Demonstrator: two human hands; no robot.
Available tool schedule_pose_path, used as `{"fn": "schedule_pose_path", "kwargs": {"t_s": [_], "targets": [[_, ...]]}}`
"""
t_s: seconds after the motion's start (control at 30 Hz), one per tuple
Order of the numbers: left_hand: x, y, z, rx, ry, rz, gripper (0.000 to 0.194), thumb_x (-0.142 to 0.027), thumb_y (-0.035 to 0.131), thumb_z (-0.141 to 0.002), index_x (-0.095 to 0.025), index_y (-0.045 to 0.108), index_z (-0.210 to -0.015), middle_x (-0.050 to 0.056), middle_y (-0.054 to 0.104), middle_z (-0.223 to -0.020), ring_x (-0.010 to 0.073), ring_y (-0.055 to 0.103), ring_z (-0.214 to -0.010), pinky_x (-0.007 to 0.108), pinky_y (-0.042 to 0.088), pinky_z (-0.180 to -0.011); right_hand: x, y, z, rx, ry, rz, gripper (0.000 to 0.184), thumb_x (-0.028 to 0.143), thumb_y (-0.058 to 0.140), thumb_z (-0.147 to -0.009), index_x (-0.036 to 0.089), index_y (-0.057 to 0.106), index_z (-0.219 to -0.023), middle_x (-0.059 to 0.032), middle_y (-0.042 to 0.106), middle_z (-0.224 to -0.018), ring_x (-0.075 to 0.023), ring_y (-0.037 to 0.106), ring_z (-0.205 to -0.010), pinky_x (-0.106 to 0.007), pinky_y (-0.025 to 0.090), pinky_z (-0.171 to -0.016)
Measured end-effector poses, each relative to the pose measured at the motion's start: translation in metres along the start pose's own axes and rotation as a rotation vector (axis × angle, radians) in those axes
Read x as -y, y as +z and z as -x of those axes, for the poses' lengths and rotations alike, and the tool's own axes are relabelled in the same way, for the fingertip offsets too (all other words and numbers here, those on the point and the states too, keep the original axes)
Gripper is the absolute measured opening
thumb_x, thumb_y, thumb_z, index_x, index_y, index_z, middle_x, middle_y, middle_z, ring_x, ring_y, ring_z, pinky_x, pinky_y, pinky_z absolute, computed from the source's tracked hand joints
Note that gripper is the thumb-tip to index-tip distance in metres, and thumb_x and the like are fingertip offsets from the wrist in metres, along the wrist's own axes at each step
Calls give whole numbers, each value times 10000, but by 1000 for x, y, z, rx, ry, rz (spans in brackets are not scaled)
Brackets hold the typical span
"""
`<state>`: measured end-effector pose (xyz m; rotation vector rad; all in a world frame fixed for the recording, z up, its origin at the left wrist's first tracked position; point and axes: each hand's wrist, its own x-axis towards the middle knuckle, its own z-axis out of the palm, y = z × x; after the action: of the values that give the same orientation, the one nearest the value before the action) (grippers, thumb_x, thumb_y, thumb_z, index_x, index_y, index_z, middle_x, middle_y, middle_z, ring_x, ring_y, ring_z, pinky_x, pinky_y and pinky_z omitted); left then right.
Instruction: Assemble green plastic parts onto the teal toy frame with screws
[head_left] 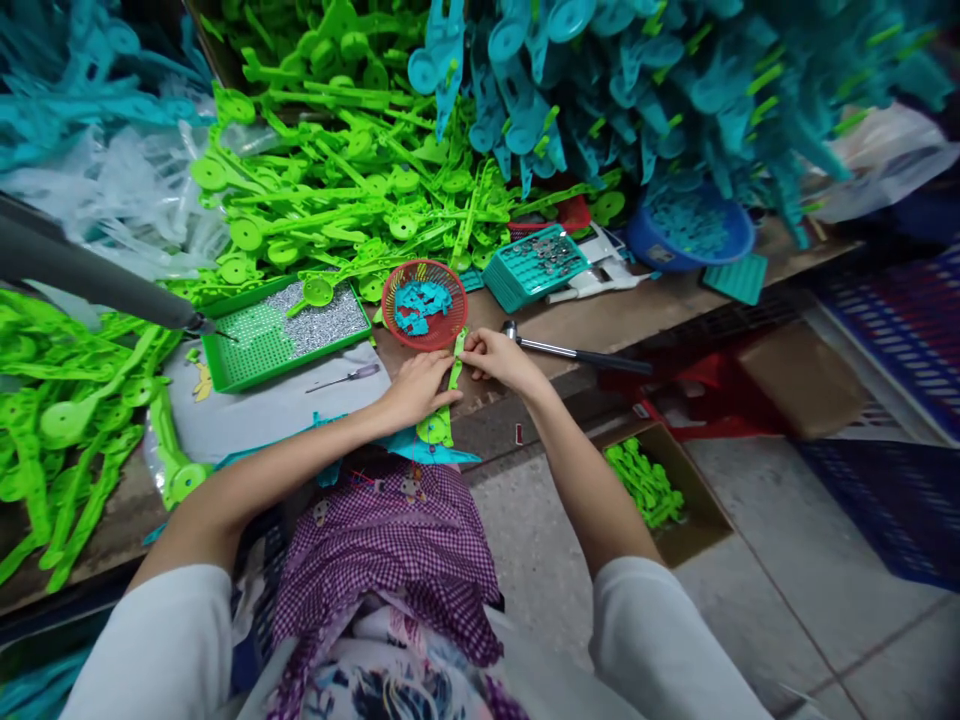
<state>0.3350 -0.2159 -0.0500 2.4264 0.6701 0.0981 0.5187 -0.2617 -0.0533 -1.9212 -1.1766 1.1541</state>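
Observation:
A long lime-green plastic part (456, 362) lies at the bench's front edge, in front of my body. My left hand (421, 392) grips it from the left, with the thumb reaching over its lower portion. Close to the upper end, my right hand (496, 358) is closed in a pinch at the part's right side. Whether a small piece also sits between those fingertips is hidden. Under the green part's wide lower end (435, 428), a blue plastic piece (427, 450) rests near my lap. A red basket (424, 340) of small blue pieces stands just beyond my hands.
Left of the basket, a green tray (259, 382) holds many small metal bits; a screwdriver (352, 376) lies before it. A hammer (577, 352) lies to the right. Stacked teal trays (517, 290), a blue basin (637, 235) and heaped green parts (345, 180) stand behind.

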Motion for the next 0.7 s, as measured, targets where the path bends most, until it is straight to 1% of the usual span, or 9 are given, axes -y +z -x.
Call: {"fn": "schedule_pose_path", "kwargs": {"t_s": [0.1,0.13,0.2,0.3,0.4,0.47,0.53,0.6,0.7], "targets": [[-5,-5,2,-77,-46,-50,225,-278,523,-935,-127,603,-1081,125,637,-1153,245,564,-1104,366,439,-944,-1,0,-1,-2,-4,46,142,161,633,-808,191,497,-779,76,545,-544,-73,568,-422,-153,375,-393],[-7,-7,2,-90,-74,-60,197,-261,487,-953,-136,606,-1048,107,662,-1069,229,594,-1026,347,457,-893,-2,0,-2,0,-8,55,140,166,631,-810,192,496,-780,75,546,-548,-73,571,-425,-153,369,-398],[-14,-8,0,-96,-117,-102,222,-258,422,-984,-152,594,-1076,85,681,-990,212,624,-922,325,471,-806,-3,0,-2,-4,-23,61,143,178,630,-809,197,489,-797,80,545,-555,-75,578,-435,-155,365,-410],[-27,0,-3,-56,-93,-292,261,-231,378,-995,-143,589,-1120,110,674,-1023,229,621,-934,324,468,-749,-4,0,-3,-28,-38,69,168,184,638,-795,206,473,-817,90,540,-568,-73,573,-441,-160,361,-428],[-40,14,-7,-8,15,-507,286,-121,358,-968,-92,597,-1122,152,644,-1066,257,585,-1013,350,462,-791,-5,0,-4,-13,-40,93,144,190,627,-799,204,483,-799,84,538,-555,-80,568,-459,-171,364,-447],[-46,19,-8,14,72,-591,320,-74,329,-953,-55,597,-1127,173,632,-1070,266,571,-1032,368,456,-818,-5,0,-5,-2,-41,105,134,186,620,-800,202,489,-778,78,535,-542,-87,566,-471,-180,371,-463],[-49,18,-7,47,107,-623,330,-60,320,-947,-40,605,-1113,182,627,-1068,268,565,-1032,373,455,-819,-5,0,-5,-7,-44,111,132,176,618,-795,202,491,-772,73,544,-546,-94,571,-484,-187,373,-476],[-48,12,-2,77,115,-612,307,-66,345,-944,-52,616,-1087,172,628,-1063,262,560,-1029,363,454,-819,-4,0,-4,-14,-44,118,128,178,615,-795,202,491,-777,69,557,-560,-96,577,-489,-191,364,-483],[-40,1,12,84,76,-585,297,-93,372,-949,-77,594,-1145,147,630,-1047,252,557,-1021,345,454,-814,-4,0,-2,-20,-69,140,117,203,613,-799,208,497,-810,81,545,-564,-88,565,-469,-194,353,-490]]}}
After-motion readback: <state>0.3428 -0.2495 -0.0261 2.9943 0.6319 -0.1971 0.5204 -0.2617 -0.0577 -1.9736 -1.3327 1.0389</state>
